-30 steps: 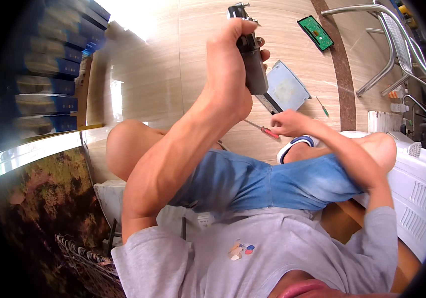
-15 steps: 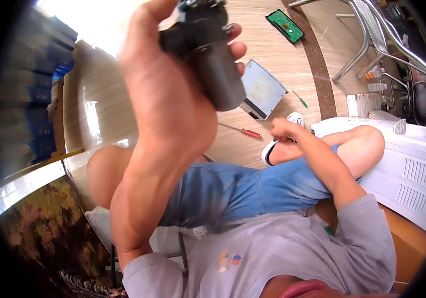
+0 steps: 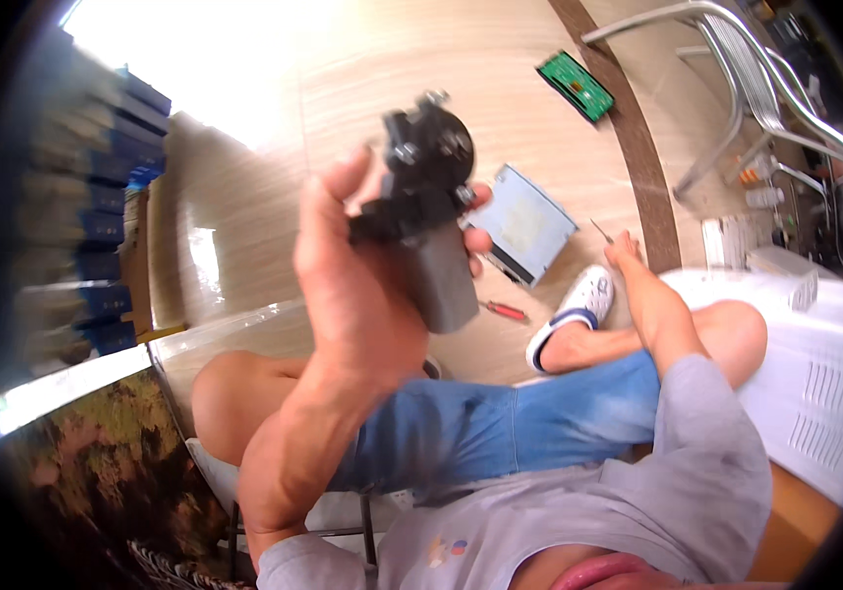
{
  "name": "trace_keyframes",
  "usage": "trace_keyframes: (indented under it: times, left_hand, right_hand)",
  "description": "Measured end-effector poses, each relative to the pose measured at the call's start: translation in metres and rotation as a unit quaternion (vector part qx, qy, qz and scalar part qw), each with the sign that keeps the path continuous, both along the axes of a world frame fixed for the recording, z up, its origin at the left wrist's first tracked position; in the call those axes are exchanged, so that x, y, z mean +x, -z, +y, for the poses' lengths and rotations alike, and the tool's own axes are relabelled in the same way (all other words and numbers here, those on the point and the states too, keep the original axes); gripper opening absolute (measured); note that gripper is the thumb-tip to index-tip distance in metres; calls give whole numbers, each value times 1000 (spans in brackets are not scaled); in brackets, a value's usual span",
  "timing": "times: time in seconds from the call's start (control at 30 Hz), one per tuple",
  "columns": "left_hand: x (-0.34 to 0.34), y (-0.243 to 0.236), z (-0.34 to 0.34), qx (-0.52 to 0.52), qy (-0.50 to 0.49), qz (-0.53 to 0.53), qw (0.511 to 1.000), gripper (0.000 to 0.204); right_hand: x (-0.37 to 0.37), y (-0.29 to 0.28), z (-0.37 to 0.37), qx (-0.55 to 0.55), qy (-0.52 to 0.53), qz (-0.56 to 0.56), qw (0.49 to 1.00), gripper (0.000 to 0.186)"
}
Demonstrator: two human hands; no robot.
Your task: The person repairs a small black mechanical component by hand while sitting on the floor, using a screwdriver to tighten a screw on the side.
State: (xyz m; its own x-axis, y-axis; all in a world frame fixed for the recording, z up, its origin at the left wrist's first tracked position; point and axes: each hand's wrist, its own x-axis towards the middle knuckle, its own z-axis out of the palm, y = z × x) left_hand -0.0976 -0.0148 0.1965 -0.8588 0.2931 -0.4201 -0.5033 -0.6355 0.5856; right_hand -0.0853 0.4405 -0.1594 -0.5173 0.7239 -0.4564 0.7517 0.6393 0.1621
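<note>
My left hand (image 3: 357,280) is raised in front of me, its fingers wrapped round a geared electric motor (image 3: 431,231). The motor has a dark grey rounded can and a black gear housing with metal bolts, somewhat blurred. Down on the floor past my shoe, my right hand (image 3: 624,250) closes on the handle of a screwdriver (image 3: 600,232), whose thin shaft pokes out towards the far left. My fingers cover the handle. A flat silver metal box (image 3: 529,224), like a disc drive, lies between the two hands. A red-handled screwdriver (image 3: 506,311) rests nearer me.
A green circuit board (image 3: 577,87) lies farther off beside a dark floor strip (image 3: 638,167). A metal-framed chair (image 3: 726,88) stands at far right. By my right knee is a white vented appliance casing (image 3: 814,393). Blue boxes (image 3: 112,226) are stacked at left.
My left hand with the motor has come lower and slightly right. My right hand has reached from beside my shoe out to the screwdriver on the floor and closed on its handle.
</note>
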Motion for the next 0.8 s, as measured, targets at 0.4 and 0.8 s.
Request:
trace_keyframes:
  times: [0.4, 0.8]
  left_hand:
    - [-1, 7, 8, 40, -24, -46, 998, 68]
    - [-7, 1, 26, 56, -2, -21, 998, 57]
  right_hand:
    - [-29, -13, 39, -27, -77, 39, 996, 32]
    - [-145, -400, 24, -21, -323, 474, 819, 29]
